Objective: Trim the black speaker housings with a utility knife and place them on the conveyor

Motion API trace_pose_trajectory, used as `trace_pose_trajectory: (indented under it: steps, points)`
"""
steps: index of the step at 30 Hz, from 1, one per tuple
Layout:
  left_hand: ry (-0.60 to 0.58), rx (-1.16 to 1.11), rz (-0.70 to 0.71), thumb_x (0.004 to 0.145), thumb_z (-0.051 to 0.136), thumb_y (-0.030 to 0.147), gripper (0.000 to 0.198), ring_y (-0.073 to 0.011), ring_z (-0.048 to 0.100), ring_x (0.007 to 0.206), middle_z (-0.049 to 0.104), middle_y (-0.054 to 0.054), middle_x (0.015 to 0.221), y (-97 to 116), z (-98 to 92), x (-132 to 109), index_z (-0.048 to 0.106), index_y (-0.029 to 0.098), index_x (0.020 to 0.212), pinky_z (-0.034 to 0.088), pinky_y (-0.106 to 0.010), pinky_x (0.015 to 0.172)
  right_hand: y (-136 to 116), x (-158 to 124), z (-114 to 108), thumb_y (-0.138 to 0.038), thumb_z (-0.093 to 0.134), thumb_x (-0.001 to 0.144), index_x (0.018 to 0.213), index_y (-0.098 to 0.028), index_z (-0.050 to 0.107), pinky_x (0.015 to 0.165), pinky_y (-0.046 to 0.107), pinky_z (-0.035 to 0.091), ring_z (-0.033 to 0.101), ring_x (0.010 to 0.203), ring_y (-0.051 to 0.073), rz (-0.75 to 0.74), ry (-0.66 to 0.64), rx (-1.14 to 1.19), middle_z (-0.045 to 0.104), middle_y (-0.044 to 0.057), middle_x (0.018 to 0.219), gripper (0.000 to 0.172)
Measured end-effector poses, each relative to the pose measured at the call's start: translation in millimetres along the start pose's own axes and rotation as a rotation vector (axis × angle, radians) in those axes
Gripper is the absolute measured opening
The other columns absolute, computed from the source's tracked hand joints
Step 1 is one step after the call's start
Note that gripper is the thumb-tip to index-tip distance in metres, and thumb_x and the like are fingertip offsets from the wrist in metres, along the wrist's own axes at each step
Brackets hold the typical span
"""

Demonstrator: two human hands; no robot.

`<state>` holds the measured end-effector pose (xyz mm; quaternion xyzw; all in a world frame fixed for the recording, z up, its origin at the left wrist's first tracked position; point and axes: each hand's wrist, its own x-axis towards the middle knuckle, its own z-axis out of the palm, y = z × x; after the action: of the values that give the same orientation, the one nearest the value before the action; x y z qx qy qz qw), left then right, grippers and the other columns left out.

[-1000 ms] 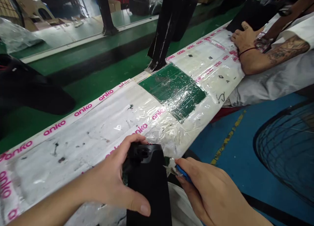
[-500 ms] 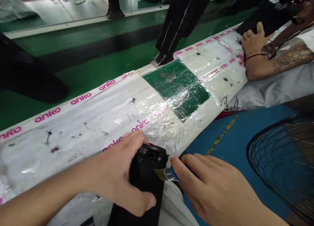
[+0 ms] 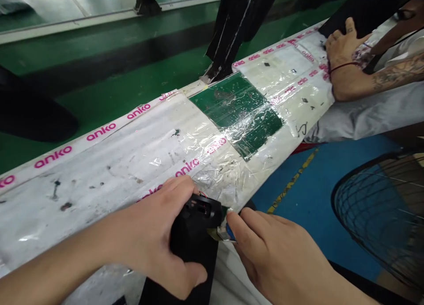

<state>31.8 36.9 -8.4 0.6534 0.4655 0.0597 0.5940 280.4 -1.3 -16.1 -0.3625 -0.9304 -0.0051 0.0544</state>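
Note:
My left hand (image 3: 155, 232) grips a long black casing (image 3: 195, 245), its fingers over the far side and its thumb along the near face. The casing's upper end has a slotted opening with small parts inside that I cannot make out. In my right hand (image 3: 278, 252) is a utility knife (image 3: 225, 233) with a bit of blue handle and a metal tip showing; my fingers hide the rest. Its blade end is against or very close to the casing's right edge, just below the slotted end. Whether the blade touches cannot be made out.
A long bench (image 3: 132, 150) covered in white anko-printed film and clear tape runs diagonally, with a green patch (image 3: 241, 111) in it. A co-worker's hand (image 3: 344, 49) rests at the far right by a black panel. A wire-caged fan (image 3: 374, 212) stands at right.
The knife and right hand have shifted slightly left, along with the casing in my left hand. The whole view has moved a little. Both holds are unchanged.

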Motion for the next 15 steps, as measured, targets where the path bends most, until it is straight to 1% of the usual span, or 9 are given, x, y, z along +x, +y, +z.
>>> trace_pose_trajectory:
  steps: [3, 5, 8, 11, 13, 15]
  points:
    - [0.023, -0.004, -0.009, 0.054, 0.08, 0.037, 0.052, -0.0262, 0.058, 0.083, 0.056, -0.003, 0.097, -3, 1.6, 0, 0.048, 0.024, 0.094, 0.052, -0.04, 0.067, -1, 2, -1, -0.001, 0.038, 0.087, 0.118, -0.019, 0.046, 0.05, 0.036, 0.033, 0.057, 0.051, 0.021, 0.011, -0.043, 0.021, 0.06, 0.0, 0.073, 0.036]
    - [0.038, -0.001, 0.011, 0.056, 0.08, 0.041, 0.053, -0.0271, 0.059, 0.085, 0.056, -0.004, 0.099, -7, 3.2, 0, 0.047, 0.024, 0.095, 0.052, -0.04, 0.07, -2, 2, -2, -0.002, 0.038, 0.087, 0.117, -0.019, 0.046, 0.048, 0.036, 0.032, 0.057, 0.049, 0.021, 0.01, -0.08, 0.049, 0.06, 0.0, 0.073, 0.035]
    - [0.037, 0.02, 0.031, 0.06, 0.08, 0.048, 0.053, -0.0272, 0.058, 0.085, 0.054, -0.004, 0.099, -6, 5.6, 0, 0.047, 0.024, 0.094, 0.05, -0.039, 0.068, -1, 4, -7, -0.001, 0.038, 0.085, 0.116, -0.018, 0.046, 0.045, 0.036, 0.028, 0.059, 0.046, 0.021, 0.018, -0.126, 0.083, 0.061, 0.0, 0.072, 0.036]
    - [0.072, 0.07, 0.005, 0.063, 0.077, 0.045, 0.047, -0.0282, 0.055, 0.087, 0.052, -0.005, 0.098, 2, 8.9, -1, 0.045, 0.023, 0.09, 0.048, -0.04, 0.068, 0, 8, -16, -0.002, 0.045, 0.076, 0.115, -0.017, 0.047, 0.043, 0.037, 0.022, 0.061, 0.044, 0.023, 0.032, -0.212, 0.091, 0.063, 0.001, 0.071, 0.042]
    - [0.115, 0.131, 0.018, 0.065, 0.075, 0.041, 0.042, -0.0293, 0.054, 0.089, 0.051, -0.005, 0.097, 8, 12.3, -2, 0.043, 0.024, 0.086, 0.048, -0.042, 0.072, 2, 14, -23, -0.005, 0.052, 0.067, 0.107, -0.021, 0.05, 0.042, 0.036, 0.015, 0.058, 0.04, 0.024, 0.042, -0.302, 0.07, 0.061, -0.001, 0.065, 0.043]
    - [0.141, 0.186, 0.044, 0.066, 0.074, 0.042, 0.041, -0.0303, 0.053, 0.091, 0.05, -0.005, 0.097, 12, 15.9, -2, 0.042, 0.024, 0.084, 0.047, -0.043, 0.074, 4, 19, -30, -0.006, 0.056, 0.064, 0.097, -0.025, 0.05, 0.044, 0.035, 0.01, 0.055, 0.036, 0.024, 0.027, -0.368, 0.051, 0.058, -0.004, 0.06, 0.039]
